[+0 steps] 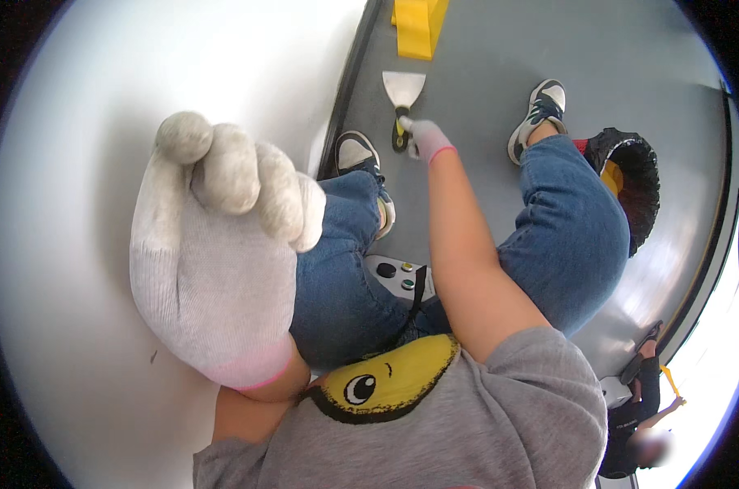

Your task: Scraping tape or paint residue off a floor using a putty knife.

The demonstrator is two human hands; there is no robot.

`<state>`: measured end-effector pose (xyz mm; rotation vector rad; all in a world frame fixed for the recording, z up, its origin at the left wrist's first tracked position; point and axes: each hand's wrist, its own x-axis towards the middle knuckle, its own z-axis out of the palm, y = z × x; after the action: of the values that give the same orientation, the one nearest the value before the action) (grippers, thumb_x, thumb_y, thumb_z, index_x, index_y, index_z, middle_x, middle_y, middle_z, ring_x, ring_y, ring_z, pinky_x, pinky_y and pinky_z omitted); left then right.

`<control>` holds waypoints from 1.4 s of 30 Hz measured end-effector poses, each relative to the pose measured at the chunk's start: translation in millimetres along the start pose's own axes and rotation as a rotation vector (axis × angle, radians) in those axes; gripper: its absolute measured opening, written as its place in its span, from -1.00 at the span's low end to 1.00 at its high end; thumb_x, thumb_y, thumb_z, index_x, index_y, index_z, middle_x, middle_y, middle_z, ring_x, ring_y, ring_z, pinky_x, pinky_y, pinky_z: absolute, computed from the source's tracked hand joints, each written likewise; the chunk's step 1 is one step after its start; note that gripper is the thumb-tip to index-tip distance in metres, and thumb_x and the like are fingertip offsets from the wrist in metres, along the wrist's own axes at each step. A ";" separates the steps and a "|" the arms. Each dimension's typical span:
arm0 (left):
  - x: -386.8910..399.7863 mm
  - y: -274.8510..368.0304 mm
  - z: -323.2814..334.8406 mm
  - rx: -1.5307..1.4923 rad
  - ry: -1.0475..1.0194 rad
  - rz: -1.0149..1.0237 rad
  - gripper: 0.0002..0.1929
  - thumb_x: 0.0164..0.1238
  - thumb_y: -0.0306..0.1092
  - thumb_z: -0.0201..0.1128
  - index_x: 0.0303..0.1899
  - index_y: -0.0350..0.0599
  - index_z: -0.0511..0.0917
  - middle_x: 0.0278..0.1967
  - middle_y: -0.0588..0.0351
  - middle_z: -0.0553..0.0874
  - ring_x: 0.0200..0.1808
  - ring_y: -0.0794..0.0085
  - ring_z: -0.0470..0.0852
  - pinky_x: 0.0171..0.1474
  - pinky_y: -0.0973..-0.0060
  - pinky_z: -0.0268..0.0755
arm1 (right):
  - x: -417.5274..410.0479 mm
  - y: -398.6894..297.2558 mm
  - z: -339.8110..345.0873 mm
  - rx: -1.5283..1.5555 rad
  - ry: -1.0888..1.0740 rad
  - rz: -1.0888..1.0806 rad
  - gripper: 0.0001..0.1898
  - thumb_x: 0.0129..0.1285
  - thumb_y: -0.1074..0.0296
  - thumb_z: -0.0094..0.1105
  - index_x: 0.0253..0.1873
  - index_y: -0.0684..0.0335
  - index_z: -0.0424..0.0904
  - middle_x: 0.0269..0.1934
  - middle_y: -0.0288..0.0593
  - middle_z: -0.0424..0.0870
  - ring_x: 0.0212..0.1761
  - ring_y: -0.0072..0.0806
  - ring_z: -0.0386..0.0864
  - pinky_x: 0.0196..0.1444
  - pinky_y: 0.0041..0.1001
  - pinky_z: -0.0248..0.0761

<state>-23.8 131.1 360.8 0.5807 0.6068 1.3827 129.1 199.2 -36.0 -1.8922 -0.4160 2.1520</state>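
My left hand (pixel 222 244), in a white knit glove with a pink cuff, is raised close to the camera. Its fingers are curled towards the palm, and nothing shows in them. My right hand (pixel 427 139), gloved likewise, is down by the floor at the handle of a putty knife (pixel 403 90). Its index finger lies along the black and yellow handle, the other fingers are partly hidden, and whether they grip it I cannot tell. The wide metal blade points away from me. Beyond the blade lies a folded yellow strip (pixel 413 30) on the grey floor.
A white wall with a dark baseboard (pixel 345 91) runs along the left. At the right stands a bin lined with a black bag (pixel 644 189). Between my legs is a pale box with round buttons (pixel 397 275). Another person (pixel 635 415) sits far off at the lower right, holding something yellow.
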 end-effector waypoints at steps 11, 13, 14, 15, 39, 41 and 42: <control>2.8 0.2 -3.4 -0.027 0.061 -0.071 -0.82 0.46 -0.31 -0.27 -0.24 -0.12 0.30 -0.48 0.20 0.27 -0.48 0.47 0.20 -0.37 0.50 0.10 | 9.5 -18.6 25.4 0.198 0.088 -0.314 -0.64 0.23 0.04 0.16 -0.24 0.30 0.54 -0.48 -0.19 0.48 -0.68 -0.45 0.31 -0.66 -0.44 0.17; 4.1 -2.0 -5.3 -0.032 0.021 -0.061 -0.80 0.46 -0.31 -0.26 -0.21 -0.16 0.34 -0.47 0.20 0.27 -0.47 0.47 0.19 -0.36 0.50 0.09 | 2.5 -25.8 19.4 0.162 0.134 -0.272 -0.66 0.28 0.05 0.10 -0.19 0.28 0.54 -0.41 -0.20 0.52 -0.61 -0.49 0.35 -0.63 -0.51 0.18; 5.0 -2.9 -5.2 -0.036 0.016 -0.058 -0.80 0.46 -0.31 -0.26 -0.21 -0.16 0.34 -0.47 0.20 0.27 -0.47 0.47 0.19 -0.36 0.50 0.09 | 4.6 -27.1 9.9 0.543 -0.036 -0.310 -0.67 0.29 0.03 0.08 -0.17 0.22 0.53 -0.37 -0.20 0.55 -0.52 -0.51 0.41 -0.61 -0.53 0.17; 5.5 -3.8 -2.7 -0.034 0.000 -0.058 -0.78 0.46 -0.32 -0.26 -0.18 -0.18 0.35 -0.46 0.19 0.27 -0.45 0.47 0.18 -0.35 0.50 0.08 | 5.0 -30.0 -3.4 0.922 -0.212 -0.344 -0.68 0.29 0.00 0.06 -0.15 0.16 0.53 -0.34 -0.21 0.59 -0.43 -0.54 0.47 -0.59 -0.55 0.16; -11.4 -2.4 -1.0 -0.071 0.036 0.104 -0.73 0.46 -0.35 -0.28 -0.06 -0.24 0.37 -0.43 0.17 0.26 -0.42 0.42 0.17 -0.31 0.47 0.06 | -27.8 56.3 -7.4 -0.210 0.160 0.089 -0.65 0.18 0.01 0.21 -0.40 0.21 0.47 -0.62 -0.30 0.33 -0.68 -0.52 0.30 -0.69 -0.48 0.28; -11.5 -1.9 0.0 -0.036 0.031 0.099 -0.73 0.46 -0.35 -0.28 -0.06 -0.23 0.37 -0.43 0.18 0.26 -0.43 0.43 0.17 -0.32 0.47 0.06 | -14.2 48.9 -3.0 -0.181 0.153 0.047 -0.64 0.18 0.00 0.22 -0.40 0.22 0.48 -0.62 -0.28 0.33 -0.68 -0.51 0.29 -0.70 -0.46 0.23; -11.4 -1.8 1.4 -0.028 0.050 0.094 -0.73 0.46 -0.34 -0.28 -0.06 -0.24 0.38 -0.44 0.17 0.28 -0.44 0.43 0.18 -0.33 0.48 0.07 | -3.4 40.9 0.5 -0.152 0.173 -0.055 -0.65 0.18 0.02 0.21 -0.40 0.23 0.47 -0.61 -0.26 0.34 -0.70 -0.49 0.28 -0.71 -0.45 0.20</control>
<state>-22.5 119.5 361.2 0.5592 0.6056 1.4953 129.2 159.9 -47.9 -2.1017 -0.6033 1.9514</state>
